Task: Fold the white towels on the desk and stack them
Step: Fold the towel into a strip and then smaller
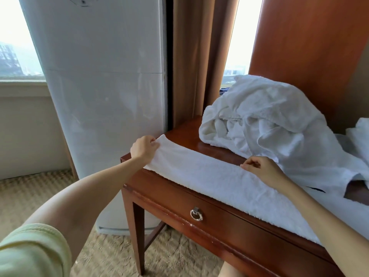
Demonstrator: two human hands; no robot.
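Folding first towel [219, 176] along desk [179, 198] front, frame centre; left hand [143, 149] and right hand [261, 169] pinching its far edge; crumpled pile [265, 120] upper right unfolded; nothing stacked.

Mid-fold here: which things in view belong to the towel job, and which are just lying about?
Job: flat towel, pinched at its end by the left hand and at its far edge by the right hand; crumpled towel pile; white cloth at the right edge; desk.

Lying about: tall white unit; brown curtain; drawer ring pull.
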